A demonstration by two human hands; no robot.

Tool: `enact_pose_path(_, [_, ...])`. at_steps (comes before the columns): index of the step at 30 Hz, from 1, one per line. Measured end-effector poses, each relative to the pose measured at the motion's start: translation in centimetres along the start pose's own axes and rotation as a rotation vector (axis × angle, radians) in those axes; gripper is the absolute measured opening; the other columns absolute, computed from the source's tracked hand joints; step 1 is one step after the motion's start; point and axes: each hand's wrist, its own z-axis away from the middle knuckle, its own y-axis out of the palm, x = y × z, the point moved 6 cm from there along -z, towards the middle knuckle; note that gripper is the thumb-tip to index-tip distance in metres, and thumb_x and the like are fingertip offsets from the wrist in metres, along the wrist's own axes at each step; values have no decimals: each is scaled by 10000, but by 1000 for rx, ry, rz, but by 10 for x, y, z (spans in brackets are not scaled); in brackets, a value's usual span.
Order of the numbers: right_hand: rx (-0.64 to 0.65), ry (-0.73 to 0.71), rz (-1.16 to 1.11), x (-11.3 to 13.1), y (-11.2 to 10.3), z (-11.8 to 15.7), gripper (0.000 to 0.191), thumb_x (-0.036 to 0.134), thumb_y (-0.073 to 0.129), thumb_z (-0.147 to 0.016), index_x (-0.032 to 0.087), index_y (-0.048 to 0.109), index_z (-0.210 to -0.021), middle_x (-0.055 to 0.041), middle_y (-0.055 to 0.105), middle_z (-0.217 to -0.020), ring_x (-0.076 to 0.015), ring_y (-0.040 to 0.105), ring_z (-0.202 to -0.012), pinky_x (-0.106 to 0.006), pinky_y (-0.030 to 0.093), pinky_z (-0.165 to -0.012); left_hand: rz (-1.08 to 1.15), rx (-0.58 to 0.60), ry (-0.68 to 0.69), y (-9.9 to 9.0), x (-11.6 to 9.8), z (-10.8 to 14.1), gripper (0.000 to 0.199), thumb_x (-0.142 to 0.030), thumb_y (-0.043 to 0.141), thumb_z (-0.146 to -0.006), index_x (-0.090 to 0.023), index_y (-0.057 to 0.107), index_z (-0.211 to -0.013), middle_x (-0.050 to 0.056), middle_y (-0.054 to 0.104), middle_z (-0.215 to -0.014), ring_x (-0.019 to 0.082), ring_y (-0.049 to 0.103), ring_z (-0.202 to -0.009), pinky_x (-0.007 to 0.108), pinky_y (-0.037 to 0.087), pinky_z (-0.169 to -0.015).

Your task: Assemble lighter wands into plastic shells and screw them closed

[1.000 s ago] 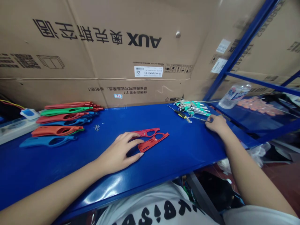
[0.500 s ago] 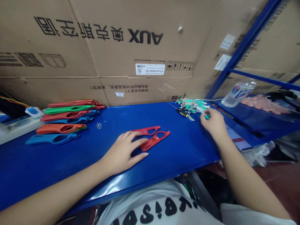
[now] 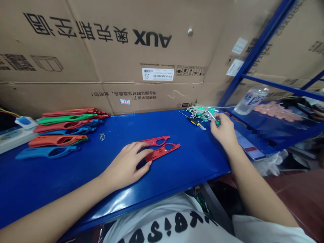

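My left hand (image 3: 128, 165) rests over two red lighter-shaped shell halves on the blue table. Its thumb and fingers close around the left end of the nearer red shell half (image 3: 163, 152), which lies with its hollow inside facing up. The farther red shell half (image 3: 159, 140) lies alongside, its left end under my fingertips. My right hand (image 3: 224, 130) pinches a thin metal rod with a green end (image 3: 214, 117), beside a heap of white and green wired parts (image 3: 198, 111). My fingers hide part of the rod.
A black and yellow screwdriver (image 3: 193, 120) lies left of the heap. Assembled coloured lighter shells (image 3: 60, 126) are stacked at the left, near small screws (image 3: 101, 136). A cardboard box (image 3: 106, 60) stands behind. At the right are a phone (image 3: 249, 146), plastic bottle (image 3: 250, 101) and blue frame (image 3: 258, 50).
My left thumb has closed in against the nearer red shell half. My right hand still holds the rod by the heap. The whole view has shifted slightly.
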Motion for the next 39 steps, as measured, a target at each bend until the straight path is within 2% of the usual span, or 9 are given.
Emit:
enact_pose_path(7, [22, -24, -29, 0, 8, 7, 226, 423, 535, -866, 225, 505, -763, -79, 611, -759, -234, 582, -736, -394, 482, -714, -16, 7, -35, -4, 6, -1, 285, -303, 541, -902, -211, 624, -1159, 90, 630, -1243, 306, 588, -1131, 468, 497, -945])
enact_pose_path(12, [-189, -22, -85, 19, -14, 11, 235, 424, 503, -935, 207, 559, -864, -82, 655, -847, -225, 623, -788, -394, 499, -757, -38, 19, -43, -4, 10, 0, 298, -431, 539, -944, -204, 615, -1120, 94, 620, -1239, 295, 580, -1119, 453, 506, -927])
enact_pose_path(15, [-228, -54, -113, 33, -20, 14, 249, 441, 498, -952, 210, 565, -884, -68, 658, -833, -214, 626, -759, -386, 507, -741, -36, 21, -54, -4, 11, -1, 303, -469, 510, -968, -208, 619, -1079, 95, 622, -1222, 293, 582, -1106, 449, 510, -911])
enact_pose_path(18, [-140, -176, -171, 52, -15, 17, 247, 441, 494, -965, 218, 584, -914, -68, 674, -854, -219, 641, -775, -386, 520, -741, -29, 25, -67, -5, 14, -3, 279, -453, 504, -969, -210, 617, -1044, 95, 626, -1179, 286, 594, -1057, 438, 513, -885])
enact_pose_path(25, [289, -514, -227, 117, 14, 9, 250, 361, 420, -1036, 238, 627, -1103, -81, 701, -1074, -227, 668, -959, -371, 522, -822, -19, 56, -86, -15, 34, -2, 296, -471, 527, -940, -210, 612, -1051, 94, 610, -1109, 277, 601, -1003, 411, 517, -860])
enact_pose_path(30, [386, -662, -308, 161, 42, 2, 271, 345, 410, -1039, 199, 628, -1103, -89, 706, -1092, -218, 664, -975, -343, 510, -826, -1, 68, -103, -22, 41, 0, 322, -512, 563, -918, -213, 625, -1021, 84, 631, -1084, 273, 625, -976, 414, 533, -847])
enact_pose_path(33, [373, -656, -413, 172, 61, 14, 271, 336, 393, -1039, 189, 619, -1075, -96, 712, -1068, -200, 668, -961, -320, 511, -820, 67, -82, -135, -24, 42, -1, 451, -565, 624, -884, -228, 603, -1183, 92, 647, -1189, 305, 613, -1107, 459, 516, -953])
enact_pose_path(35, [423, -662, -451, 174, 72, 27, 268, 346, 392, -1038, 198, 613, -1072, -89, 719, -1046, -190, 675, -940, -306, 512, -799, 138, -188, -155, -22, 41, -2, 542, -569, 626, -894, -243, 545, -1319, 101, 630, -1289, 317, 581, -1199, 494, 485, -1023])
enact_pose_path(39, [532, -711, -474, 174, 82, 46, 266, 369, 411, -1034, 205, 615, -1080, -81, 725, -1033, -183, 685, -908, -291, 503, -761, 264, -179, -143, -10, 36, -5, 443, -500, 596, -945, -261, 577, -1318, 76, 663, -1270, 276, 604, -1176, 471, 497, -1018])
